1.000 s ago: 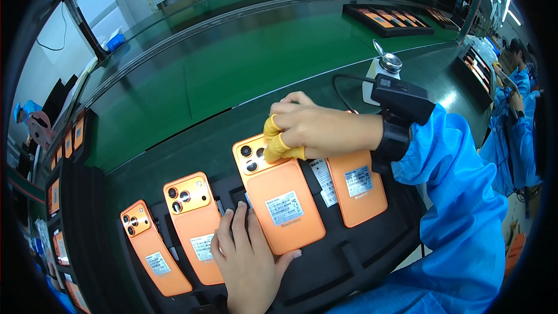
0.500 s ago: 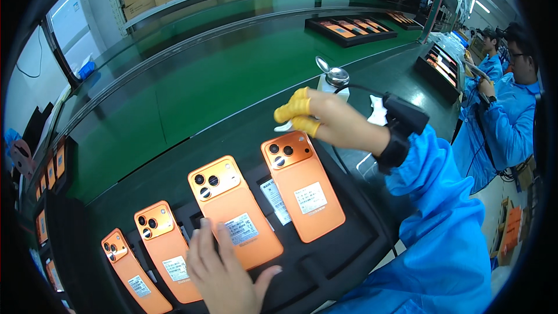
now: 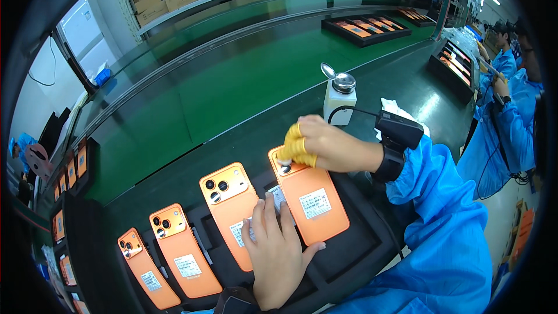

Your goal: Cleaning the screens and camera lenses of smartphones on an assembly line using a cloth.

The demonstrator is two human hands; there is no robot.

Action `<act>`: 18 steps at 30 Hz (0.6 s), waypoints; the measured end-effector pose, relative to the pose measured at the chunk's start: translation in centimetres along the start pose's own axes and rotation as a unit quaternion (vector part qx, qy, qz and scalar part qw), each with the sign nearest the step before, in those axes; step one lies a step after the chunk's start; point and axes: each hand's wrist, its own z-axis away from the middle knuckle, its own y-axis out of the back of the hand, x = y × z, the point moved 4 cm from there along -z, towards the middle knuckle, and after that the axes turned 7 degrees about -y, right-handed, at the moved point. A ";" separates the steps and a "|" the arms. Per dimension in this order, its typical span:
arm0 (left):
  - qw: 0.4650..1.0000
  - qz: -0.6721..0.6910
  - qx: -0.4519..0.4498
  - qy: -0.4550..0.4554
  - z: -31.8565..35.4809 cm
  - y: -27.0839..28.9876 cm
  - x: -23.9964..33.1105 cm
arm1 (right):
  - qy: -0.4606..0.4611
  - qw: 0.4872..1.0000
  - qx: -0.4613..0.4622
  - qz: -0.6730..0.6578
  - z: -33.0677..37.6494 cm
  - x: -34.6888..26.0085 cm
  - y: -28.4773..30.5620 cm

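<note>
Orange phone (image 3: 311, 203), rightmost in the black tray (image 3: 349, 256), lies under the flat, open left hand (image 3: 278, 250) while the right hand's (image 3: 322, 148) yellow-cotted fingertips (image 3: 293, 150) pinch-press its camera; hard rubbing could scratch lenses.

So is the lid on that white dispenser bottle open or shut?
Open: the white dispenser bottle has its round metal lid tipped up above the metal top.
</note>
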 end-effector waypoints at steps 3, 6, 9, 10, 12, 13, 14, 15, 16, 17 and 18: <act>1.000 -0.024 0.001 0.002 -0.2 0.4 0.2 | -0.009 0.999 0.032 0.010 -0.9 0.8 -0.6; 1.000 -0.011 0.008 0.006 -0.1 0.4 -0.5 | -0.028 0.999 0.026 0.004 -1.6 0.5 -1.6; 0.999 0.041 0.031 -0.001 -0.1 -0.1 -0.7 | 0.005 0.999 0.017 0.037 -1.5 -0.3 -1.2; 0.999 0.034 0.035 -0.009 0.0 0.0 -0.5 | 0.014 0.999 0.005 0.040 -1.1 -0.7 -0.7; 0.997 0.051 0.057 0.007 0.9 0.9 -0.4 | 0.087 0.995 0.023 0.037 -0.9 -2.8 -0.4; 0.995 0.059 0.077 0.019 1.2 0.9 -0.4 | 0.061 0.998 -0.010 0.018 -0.7 -3.3 -0.2; 0.989 0.098 0.107 0.004 0.0 -1.7 -0.5 | 0.011 1.000 -0.007 0.004 1.3 -1.1 -0.6; 0.994 0.072 0.078 0.007 -0.2 -2.6 -0.1 | -0.021 0.999 -0.042 0.005 2.0 -0.4 -0.6; 0.996 0.059 0.067 0.009 -0.4 -3.1 0.0 | -0.047 0.997 -0.063 -0.013 2.3 0.2 -0.3; 0.997 0.053 0.060 0.016 -0.5 -3.3 0.1 | -0.048 0.997 -0.060 0.003 2.5 0.7 0.1; 0.998 0.033 0.045 0.035 -0.7 -3.4 0.2 | -0.031 0.998 -0.043 -0.041 2.1 0.8 0.4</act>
